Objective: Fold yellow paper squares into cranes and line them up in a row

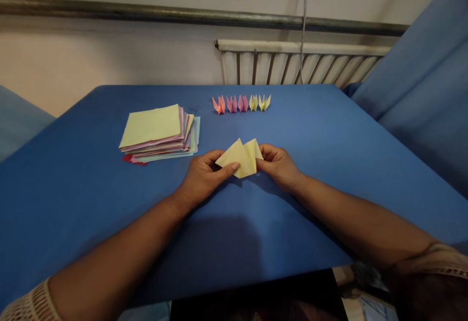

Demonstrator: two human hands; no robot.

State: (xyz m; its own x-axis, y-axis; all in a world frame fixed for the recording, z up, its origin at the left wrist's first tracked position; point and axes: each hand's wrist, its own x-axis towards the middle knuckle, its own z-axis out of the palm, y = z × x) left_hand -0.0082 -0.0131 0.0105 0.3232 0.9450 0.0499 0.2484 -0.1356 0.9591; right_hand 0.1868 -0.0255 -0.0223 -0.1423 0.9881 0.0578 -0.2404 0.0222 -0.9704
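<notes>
Yellow folded paper is being held at the middle of the blue counter; whether it is resting on it or lifted slightly, I cannot tell. Left hand is clamping its left edge, one digit lying on top. Right hand is pinching the right corner, probably to keep the layers aligned. Stack of coloured sheets is sitting far left, within easy reach. Row of small folded figures, red, pink and yellow, is standing farther back, seemingly parked out of the way.
</notes>
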